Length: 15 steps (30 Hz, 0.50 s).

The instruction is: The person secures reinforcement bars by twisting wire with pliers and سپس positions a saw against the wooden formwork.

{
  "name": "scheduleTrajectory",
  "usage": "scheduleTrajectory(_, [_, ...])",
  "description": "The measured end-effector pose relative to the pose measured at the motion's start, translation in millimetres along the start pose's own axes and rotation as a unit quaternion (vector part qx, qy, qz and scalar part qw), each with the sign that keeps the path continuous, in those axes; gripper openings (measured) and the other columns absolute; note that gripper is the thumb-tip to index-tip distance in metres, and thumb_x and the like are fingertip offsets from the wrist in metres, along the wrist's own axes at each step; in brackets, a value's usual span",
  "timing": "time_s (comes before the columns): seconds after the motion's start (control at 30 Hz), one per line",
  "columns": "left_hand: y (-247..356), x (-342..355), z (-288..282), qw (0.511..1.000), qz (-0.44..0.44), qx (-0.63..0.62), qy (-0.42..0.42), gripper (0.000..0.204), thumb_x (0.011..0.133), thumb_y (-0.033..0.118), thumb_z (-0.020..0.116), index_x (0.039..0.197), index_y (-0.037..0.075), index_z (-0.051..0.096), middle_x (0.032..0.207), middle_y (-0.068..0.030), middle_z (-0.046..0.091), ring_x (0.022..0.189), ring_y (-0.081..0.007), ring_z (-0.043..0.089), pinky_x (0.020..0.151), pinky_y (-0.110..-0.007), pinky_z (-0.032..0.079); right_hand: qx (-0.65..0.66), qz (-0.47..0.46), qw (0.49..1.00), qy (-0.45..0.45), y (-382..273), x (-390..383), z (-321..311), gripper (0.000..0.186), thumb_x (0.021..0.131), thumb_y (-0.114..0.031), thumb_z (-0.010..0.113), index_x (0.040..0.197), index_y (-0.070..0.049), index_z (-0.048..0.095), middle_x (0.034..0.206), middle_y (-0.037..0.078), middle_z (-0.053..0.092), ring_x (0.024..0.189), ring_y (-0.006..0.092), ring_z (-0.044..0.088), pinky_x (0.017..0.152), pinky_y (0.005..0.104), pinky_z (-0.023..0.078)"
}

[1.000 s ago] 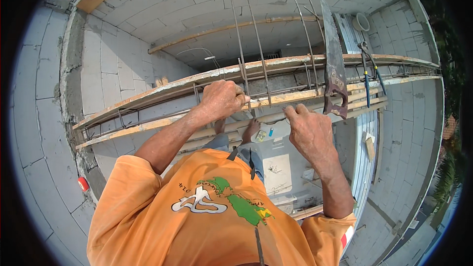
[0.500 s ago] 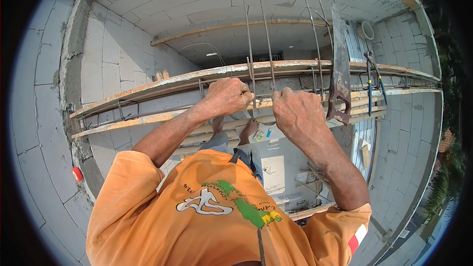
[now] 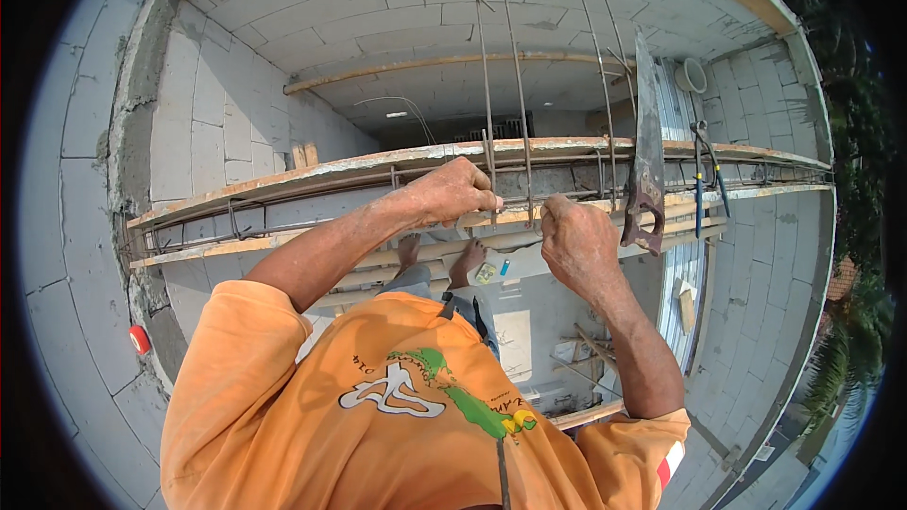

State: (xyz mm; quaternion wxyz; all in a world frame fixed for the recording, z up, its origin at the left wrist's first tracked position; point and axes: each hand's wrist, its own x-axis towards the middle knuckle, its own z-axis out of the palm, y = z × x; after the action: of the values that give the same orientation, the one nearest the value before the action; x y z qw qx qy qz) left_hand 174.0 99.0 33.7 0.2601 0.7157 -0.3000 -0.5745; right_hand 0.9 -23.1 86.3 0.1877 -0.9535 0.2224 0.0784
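Note:
My left hand is closed, its fingertips right beside the lower part of a thin steel bar. Across from it, my right hand is curled in a pinch next to a second steel bar. What either hand holds, if anything, is too small or hidden to make out. Both hands are over a long narrow formwork trough, between its far wooden board and near wooden board. Steel reinforcement with bent stirrups lies along this trough.
A handsaw hangs over the boards right of my hands, with wire-cutting pliers beyond it. More upright bars rise nearby. Below, my bare feet stand on wooden poles. A red tape measure rests on the left block wall.
My view has shifted a little, so the boards and saw appear lower. My right hand has drawn slightly nearer and away from its bar. The left hand stays close to its bar.

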Motion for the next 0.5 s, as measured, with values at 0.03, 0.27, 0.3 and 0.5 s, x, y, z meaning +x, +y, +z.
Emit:
scheduleTrajectory(0.03, [-6.6, 5.5, 3.9, 0.999, -0.001, -0.042, -0.004, 0.032, 0.088, 0.02, 0.065, 0.108, -0.006, 0.07, 0.084, -0.015, 0.071, 0.043, -0.0108, 0.05, 0.04, -0.03, 0.042, 0.015, -0.006, 1.0, 0.017, -2.7, 0.2, 1.3, 0.012, 0.087, -0.01, 0.059, 0.083, 0.001, 0.061, 0.069, 0.021, 0.064, 0.067, 0.0409, 0.065, 0.06, 0.0505, 0.049])
scheduleTrajectory(0.27, [-9.0, 20.5, 16.3, 0.952, -0.049, -0.303, -0.005, 0.047, 0.089, 0.007, 0.064, 0.128, -0.013, 0.049, 0.104, -0.0213, 0.064, 0.045, -0.0128, 0.061, 0.028, -0.02, 0.034, -0.016, 0.04, 0.997, -0.068, 4.5, -8.1, 12.1, 0.017, 0.089, -0.01, 0.056, 0.102, 0.0, 0.059, 0.075, 0.019, 0.066, 0.066, 0.0383, 0.066, 0.059, 0.0498, 0.049])
scheduleTrajectory(0.3, [-2.5, 13.9, 15.0, 0.94, -0.048, -0.337, -0.002, 0.041, 0.09, 0.005, 0.06, 0.126, -0.013, 0.05, 0.099, -0.0197, 0.064, 0.047, -0.0138, 0.064, 0.028, -0.019, 0.036, -0.018, 0.047, 0.995, -0.083, 2.5, -6.0, 8.0, 0.03, 0.089, -0.01, 0.055, 0.117, 0.0, 0.056, 0.076, 0.02, 0.067, 0.068, 0.0384, 0.067, 0.061, 0.049, 0.05])
scheduleTrajectory(0.5, [-4.2, 15.1, 19.9, 0.925, -0.059, -0.375, 0.028, 0.038, 0.091, 0.003, 0.054, 0.125, -0.014, 0.049, 0.101, -0.0205, 0.064, 0.05, -0.0134, 0.065, 0.028, -0.019, 0.038, 0.024, -0.04, 0.997, -0.066, 15.1, 4.7, 13.4, 0.033, 0.09, -0.015, 0.058, 0.118, 0.001, 0.06, 0.076, 0.021, 0.068, 0.076, 0.0389, 0.068, 0.069, 0.0473, 0.053])
